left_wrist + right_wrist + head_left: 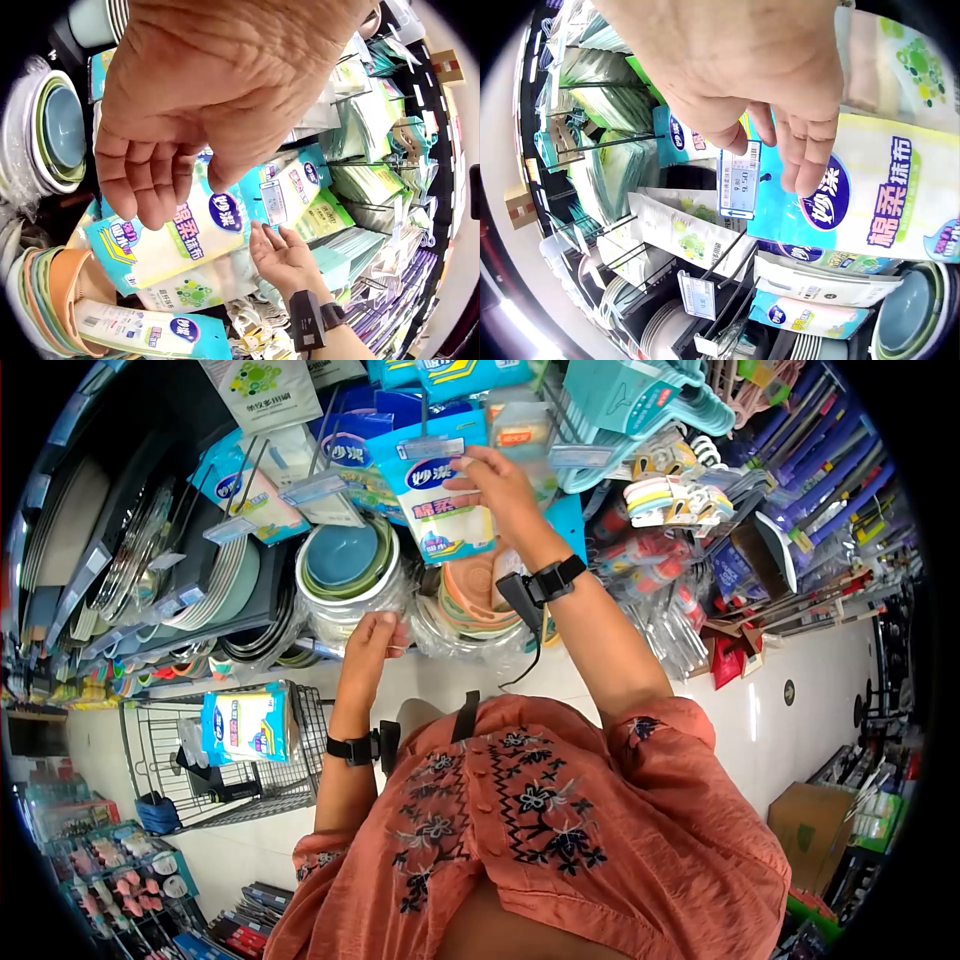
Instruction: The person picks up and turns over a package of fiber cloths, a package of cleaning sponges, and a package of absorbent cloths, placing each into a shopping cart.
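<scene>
A blue-and-white cloth pack (pixel 432 495) hangs from a shelf hook behind a price tag (pixel 739 180). My right hand (pixel 505 495) is at its upper part, fingers extended over the printed front and thumb beside the tag in the right wrist view. No grip on the pack shows. Lower and to the left, my left hand (pixel 374 636) is held in front of stacked bowls (pixel 342 555), its fingers loosely bent with nothing in them. The left wrist view shows this left hand (pixel 202 105) above the hanging packs, with the right hand (pixel 286 262) beyond.
A wire shopping cart (pixel 160 760) stands at the left with a similar pack (pixel 245 726) in it. Plates (pixel 225 585) fill the shelf at the left; teal racks (pixel 625 400), hangers and purple-handled goods hang at the right. A cardboard box (pixel 808 830) sits at the lower right.
</scene>
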Demonstrator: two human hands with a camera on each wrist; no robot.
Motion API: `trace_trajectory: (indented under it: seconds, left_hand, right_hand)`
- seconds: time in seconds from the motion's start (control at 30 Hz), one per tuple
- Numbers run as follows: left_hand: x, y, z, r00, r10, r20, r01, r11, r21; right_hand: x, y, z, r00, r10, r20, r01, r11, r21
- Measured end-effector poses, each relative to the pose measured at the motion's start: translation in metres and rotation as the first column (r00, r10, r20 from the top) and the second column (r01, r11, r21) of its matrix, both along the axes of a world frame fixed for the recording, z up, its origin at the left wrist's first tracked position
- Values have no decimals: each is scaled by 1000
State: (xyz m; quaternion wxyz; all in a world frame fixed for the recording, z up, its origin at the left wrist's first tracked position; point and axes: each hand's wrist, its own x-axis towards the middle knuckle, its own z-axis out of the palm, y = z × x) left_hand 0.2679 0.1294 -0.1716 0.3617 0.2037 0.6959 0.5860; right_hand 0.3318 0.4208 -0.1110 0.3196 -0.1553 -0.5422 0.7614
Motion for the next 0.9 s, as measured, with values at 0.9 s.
trace_trajectory:
  seconds: [0.9]
  left_hand:
    - [-6, 10, -13, 997, 35, 67, -31, 998, -52]
  right_hand:
    - [-1, 6, 2, 999, 24, 29, -26, 997, 76]
